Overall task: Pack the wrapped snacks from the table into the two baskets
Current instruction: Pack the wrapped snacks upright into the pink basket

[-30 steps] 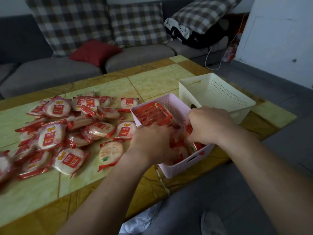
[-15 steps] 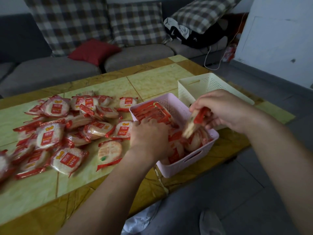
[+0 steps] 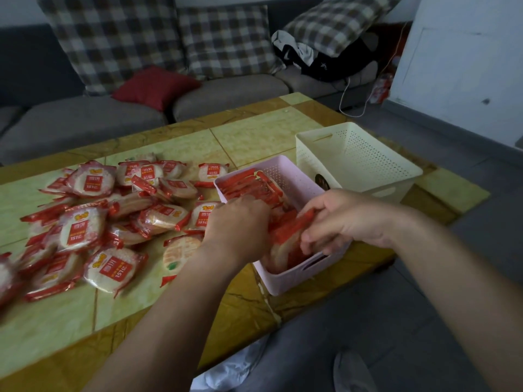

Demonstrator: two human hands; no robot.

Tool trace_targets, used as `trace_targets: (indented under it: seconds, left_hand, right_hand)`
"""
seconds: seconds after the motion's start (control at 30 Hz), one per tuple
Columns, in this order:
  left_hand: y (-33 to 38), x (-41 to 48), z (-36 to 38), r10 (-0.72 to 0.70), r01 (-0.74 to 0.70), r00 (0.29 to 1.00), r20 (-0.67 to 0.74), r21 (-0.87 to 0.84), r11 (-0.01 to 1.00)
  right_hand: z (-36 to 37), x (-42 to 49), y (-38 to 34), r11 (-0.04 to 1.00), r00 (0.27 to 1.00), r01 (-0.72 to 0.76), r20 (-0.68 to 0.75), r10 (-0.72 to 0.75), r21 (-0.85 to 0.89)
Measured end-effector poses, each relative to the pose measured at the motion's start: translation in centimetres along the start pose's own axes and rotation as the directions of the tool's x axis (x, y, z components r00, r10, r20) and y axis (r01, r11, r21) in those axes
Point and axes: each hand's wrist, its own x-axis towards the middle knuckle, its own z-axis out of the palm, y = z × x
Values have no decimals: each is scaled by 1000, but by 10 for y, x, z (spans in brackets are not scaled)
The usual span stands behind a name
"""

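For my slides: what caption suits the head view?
Right hand grips a wrapped snack in the pink basket, left hand on the packed row, cream basket behind.

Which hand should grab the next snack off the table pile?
Probably left. The left hand sits at the side of the pink basket nearest the loose pile, while the right hand grips a packet in the basket, farther from the pile.
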Motion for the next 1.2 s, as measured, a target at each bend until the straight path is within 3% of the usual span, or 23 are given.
trace_targets:
  seconds: [0.07,0.13,0.23,0.33,0.43,0.5,0.57,0.8,0.97,1.2]
  left_hand:
    - [-7,3,-3,15,-10,999,51,-103,995]
    - [-16,4,-9,59,-17,991,120,-324,946]
    - [-30,15,-13,-39,36,999,6,-558,829]
    - [-48,39,-5,-263,136,952,-155,-553,822]
    - [-64,63,7,-283,220,955,-86,-433,874]
    - [-69,74,12,-262,255,964,53,-471,845]
    - [-69,80,16,-219,261,965,141,-477,839]
    - [-61,93,5,-214,299,941,264,-345,890]
    - [-53,92,4,-191,277,941,278,-316,907]
    - [-57,89,3,-183,262,952,246,-338,904]
  right_hand:
    - [10,3,-3,964,998,10,-56,-26,-266]
    - [15,4,-9,840,992,29,-87,-91,-541]
    - [18,6,-20,656,988,-13,-110,-106,-754]
    - [27,10,-27,484,995,-4,-53,-89,-875]
    - [41,19,-29,143,974,59,26,-224,-988]
    - [47,26,-27,-16,946,98,98,-310,-995]
    - [47,30,-25,-76,928,125,143,-344,-989]
    - [39,38,-20,-219,857,241,313,-409,-946]
    - [38,46,-15,-442,725,353,539,-428,-825]
    - [22,53,-7,-486,612,408,626,-483,-773]
